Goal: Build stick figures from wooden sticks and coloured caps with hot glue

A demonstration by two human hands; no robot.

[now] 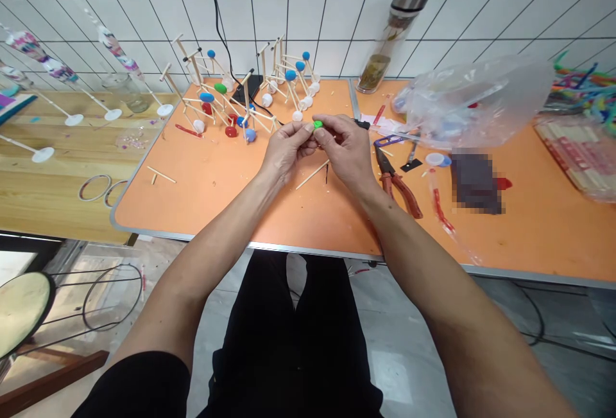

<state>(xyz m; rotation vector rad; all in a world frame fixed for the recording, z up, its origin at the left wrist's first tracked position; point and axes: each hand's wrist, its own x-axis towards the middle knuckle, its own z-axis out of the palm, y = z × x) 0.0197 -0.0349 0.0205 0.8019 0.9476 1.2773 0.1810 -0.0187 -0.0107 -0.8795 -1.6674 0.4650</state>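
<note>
A small bright green piece [317, 124], round like a cap, sits pinched between the fingertips of both hands above the orange table. My left hand [287, 148] grips it from the left with thumb and fingers. From the right, my right hand [347, 150] closes on the same piece with thumb and forefinger. Part of the piece is hidden by the fingers. Just below the hands lies a thin wooden stick [312, 175] on the table, with a short black strip [326, 173] beside it.
Stick models [226, 106] with coloured round pieces stand at the back left. Red-handled pliers [402, 188], a clear plastic bag [474, 103] and a bottle [385, 52] are to the right. Loose sticks [162, 174] lie front left; a wooden table [62, 180] adjoins.
</note>
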